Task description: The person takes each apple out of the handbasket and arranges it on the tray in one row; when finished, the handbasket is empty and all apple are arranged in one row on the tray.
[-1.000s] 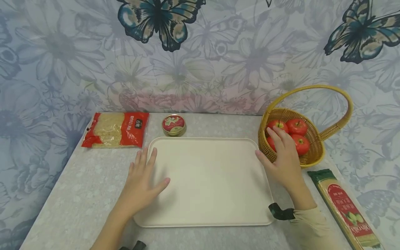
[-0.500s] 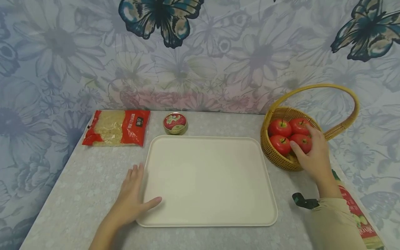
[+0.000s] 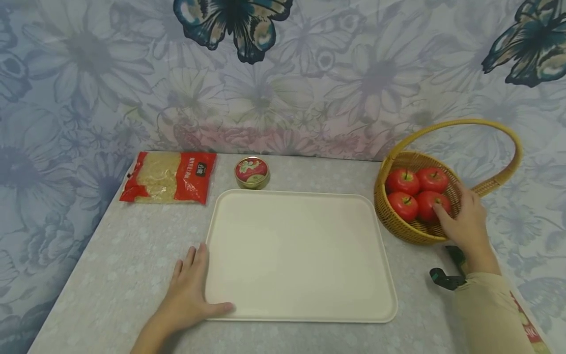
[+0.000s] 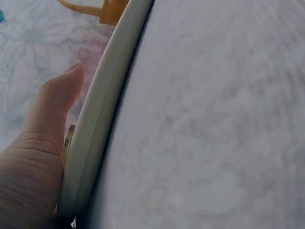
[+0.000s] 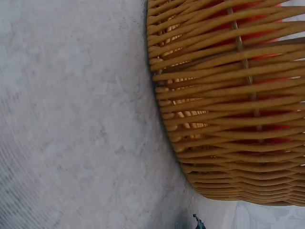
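Observation:
In the head view my left hand (image 3: pixel 186 295) lies at the left edge of a cream tray (image 3: pixel 300 255). Its fingers are straight beside the rim, and the thumb reaches over the near left corner. The left wrist view shows that thumb (image 4: pixel 57 95) alongside the tray's side wall (image 4: pixel 97 105). My right hand (image 3: pixel 469 228) is at the right rim of a wicker basket (image 3: pixel 398 231). Its thumb overlaps the near right red apple (image 3: pixel 426 206); the other fingertips are partly hidden, so I cannot tell whether they grip it. The basket's woven wall (image 5: pixel 228 114) fills much of the right wrist view.
More red apples (image 3: pixel 403 182) sit in the basket under its tall handle (image 3: pixel 515 162). Behind the tray stand a red-and-clear bag (image 3: pixel 168 177) and a round tin (image 3: pixel 252 172). A long green-and-red packet (image 3: pixel 528 327) lies at the right, partly under my sleeve (image 3: pixel 495 309).
My right hand has moved right across the apples to the basket's right side. The left hand has come back toward me along the tray's left edge. The view has shifted slightly.

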A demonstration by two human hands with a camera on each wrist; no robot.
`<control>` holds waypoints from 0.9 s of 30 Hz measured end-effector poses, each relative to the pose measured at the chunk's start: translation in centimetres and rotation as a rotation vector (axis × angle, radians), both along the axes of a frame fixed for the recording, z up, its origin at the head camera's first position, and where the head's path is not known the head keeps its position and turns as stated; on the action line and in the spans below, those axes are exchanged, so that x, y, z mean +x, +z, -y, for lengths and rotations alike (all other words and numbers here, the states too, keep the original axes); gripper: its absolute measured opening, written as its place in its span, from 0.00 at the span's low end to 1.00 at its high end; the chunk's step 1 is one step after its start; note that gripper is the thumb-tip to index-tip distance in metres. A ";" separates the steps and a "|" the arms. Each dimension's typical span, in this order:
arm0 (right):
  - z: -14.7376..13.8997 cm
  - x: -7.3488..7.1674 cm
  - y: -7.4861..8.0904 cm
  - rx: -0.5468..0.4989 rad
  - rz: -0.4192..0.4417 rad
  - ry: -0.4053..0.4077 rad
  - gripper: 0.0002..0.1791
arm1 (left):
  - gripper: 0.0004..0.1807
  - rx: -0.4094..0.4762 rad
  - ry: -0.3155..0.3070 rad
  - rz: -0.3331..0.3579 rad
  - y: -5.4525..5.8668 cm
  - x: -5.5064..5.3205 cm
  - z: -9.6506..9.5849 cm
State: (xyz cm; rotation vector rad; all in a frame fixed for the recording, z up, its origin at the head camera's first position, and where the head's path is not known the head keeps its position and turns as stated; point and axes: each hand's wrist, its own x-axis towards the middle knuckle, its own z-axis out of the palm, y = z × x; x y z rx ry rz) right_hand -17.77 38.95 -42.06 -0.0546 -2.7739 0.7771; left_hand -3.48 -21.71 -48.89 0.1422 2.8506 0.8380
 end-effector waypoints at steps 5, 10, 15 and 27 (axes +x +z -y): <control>-0.2 0.0 0.0 0.034 0.053 0.018 0.43 | 0.84 -0.010 -0.009 -0.005 0.0 0.4 -0.1; -0.1 -0.1 -0.1 0.058 0.097 0.045 0.44 | 0.86 -0.016 -0.026 -0.016 0.0 0.7 -0.1; -0.1 -0.3 -0.3 0.092 0.120 0.071 0.45 | 0.88 0.001 -0.047 -0.043 0.1 0.9 -0.1; -0.1 -1.3 0.2 0.198 0.333 0.093 0.55 | 0.87 0.004 -0.060 -0.049 0.1 1.1 0.1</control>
